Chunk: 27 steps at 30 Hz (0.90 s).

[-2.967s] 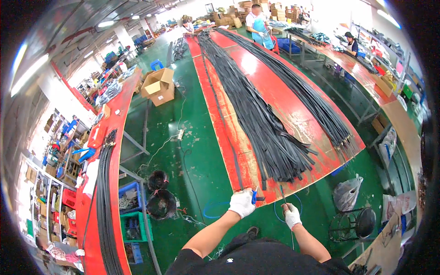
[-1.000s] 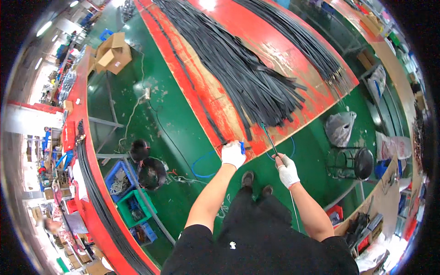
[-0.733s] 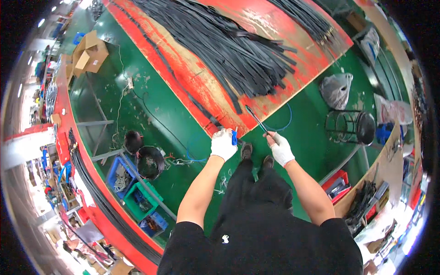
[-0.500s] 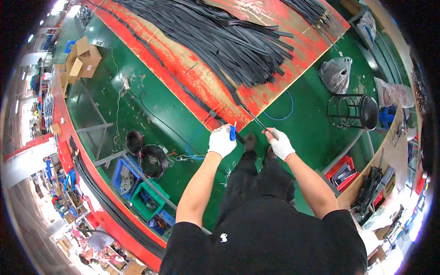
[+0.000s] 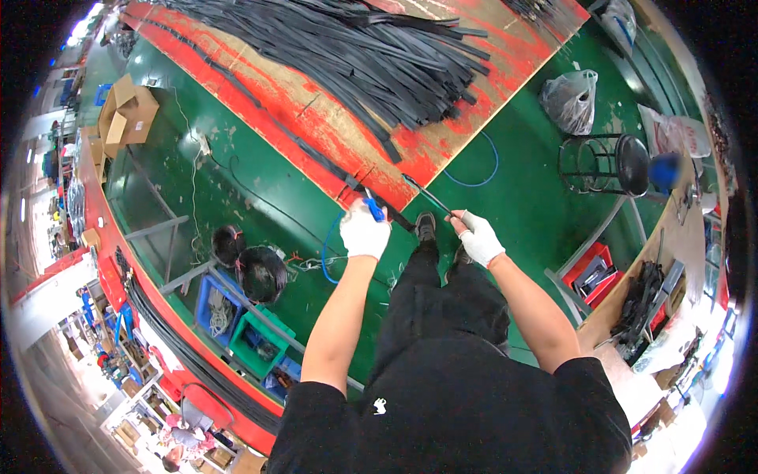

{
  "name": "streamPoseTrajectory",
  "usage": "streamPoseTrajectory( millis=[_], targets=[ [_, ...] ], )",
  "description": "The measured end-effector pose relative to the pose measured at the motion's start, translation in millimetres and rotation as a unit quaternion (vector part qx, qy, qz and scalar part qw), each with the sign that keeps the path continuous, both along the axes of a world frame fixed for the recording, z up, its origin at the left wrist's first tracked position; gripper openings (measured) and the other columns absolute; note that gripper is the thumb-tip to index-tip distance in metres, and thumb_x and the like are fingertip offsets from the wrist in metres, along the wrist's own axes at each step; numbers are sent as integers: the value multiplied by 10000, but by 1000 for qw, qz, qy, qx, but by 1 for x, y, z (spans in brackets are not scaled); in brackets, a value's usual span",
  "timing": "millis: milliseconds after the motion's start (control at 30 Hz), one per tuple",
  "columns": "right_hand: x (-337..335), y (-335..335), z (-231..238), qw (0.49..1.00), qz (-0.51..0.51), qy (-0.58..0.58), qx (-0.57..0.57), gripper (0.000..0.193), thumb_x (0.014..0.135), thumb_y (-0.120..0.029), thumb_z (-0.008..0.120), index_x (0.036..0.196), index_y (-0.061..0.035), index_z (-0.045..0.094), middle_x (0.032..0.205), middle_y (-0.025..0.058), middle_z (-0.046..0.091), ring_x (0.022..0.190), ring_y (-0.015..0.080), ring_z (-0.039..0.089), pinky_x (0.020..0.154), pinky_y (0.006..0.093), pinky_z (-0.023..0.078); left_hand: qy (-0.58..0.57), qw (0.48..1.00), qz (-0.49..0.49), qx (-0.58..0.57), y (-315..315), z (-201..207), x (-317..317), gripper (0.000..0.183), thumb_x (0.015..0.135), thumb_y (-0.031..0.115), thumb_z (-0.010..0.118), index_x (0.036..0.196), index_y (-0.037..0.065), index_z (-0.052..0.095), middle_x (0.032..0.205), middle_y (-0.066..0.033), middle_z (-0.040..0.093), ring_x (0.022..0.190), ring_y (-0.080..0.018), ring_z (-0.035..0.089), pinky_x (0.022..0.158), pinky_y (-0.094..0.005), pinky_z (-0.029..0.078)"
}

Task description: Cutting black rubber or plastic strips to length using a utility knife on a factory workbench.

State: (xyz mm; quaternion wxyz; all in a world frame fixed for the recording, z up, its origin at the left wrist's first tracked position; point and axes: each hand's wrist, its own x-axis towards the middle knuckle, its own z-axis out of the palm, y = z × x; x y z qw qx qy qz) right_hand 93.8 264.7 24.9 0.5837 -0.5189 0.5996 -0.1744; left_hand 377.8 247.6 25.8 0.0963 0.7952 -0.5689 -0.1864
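My left hand (image 5: 365,233), in a white glove, is closed around a small blue-handled tool (image 5: 374,209) with a thin pale tip; its exact kind is not clear. It is at the near corner of the red worktable (image 5: 316,118), over a long black strip (image 5: 316,158) that runs along the table's left edge. My right hand (image 5: 478,238), gloved in white with bare fingertips, pinches a thin dark rod or cable (image 5: 433,197) with a greenish stretch. The far end of this piece points at the table edge, just short of a black sleeve (image 5: 387,146) that sticks out of the pile.
A large bundle of flat black sleeves (image 5: 379,59) covers the table's far part. On the green floor are an open cardboard box (image 5: 129,114), black coils (image 5: 262,275), crates (image 5: 259,344), a black stool (image 5: 632,164) and a plastic bag (image 5: 570,103). A blue hose (image 5: 496,158) hangs by the table.
The view has shifted, so the table sits higher and further left. The thin rod's far end now shows a gap from the black sleeve it met before. Both hands keep their grip.
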Motion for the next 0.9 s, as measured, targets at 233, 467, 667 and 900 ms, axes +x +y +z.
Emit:
streamPoseTrajectory(
  millis=[233,467,667,900],
  targets=[
    [-11,5,-15,999,-6,-30,23,336,1089,-236,585,1299,7,684,1097,156,770,1008,210,703,936,340,527,-80,996,-32,19,-54,-31,24,439,832,375,843,1057,37,677,1025,-197,730,1000,-394,717,931,-498,552],
    [2,9,-53,1000,-6,-17,-5,305,1082,-228,603,1276,-14,704,947,94,679,870,195,611,823,314,508,-109,993,-50,3,-103,-40,65,528,859,410,825,1181,31,646,1113,-218,738,1065,-419,716,950,-506,566],
    [-4,25,-80,1000,3,15,-9,348,1067,-245,623,1322,-18,691,1128,237,757,1031,352,745,917,375,552,-65,995,-40,-69,-57,-36,31,473,849,294,833,1195,43,631,1062,-205,731,1018,-412,719,902,-500,570],
    [-18,55,-98,999,22,4,27,350,1080,-247,609,1332,-18,688,1112,229,759,1023,333,738,922,371,544,14,990,-138,5,-15,-39,23,597,824,231,865,1320,45,589,1093,-201,714,982,-402,708,881,-480,567]
  ],
)
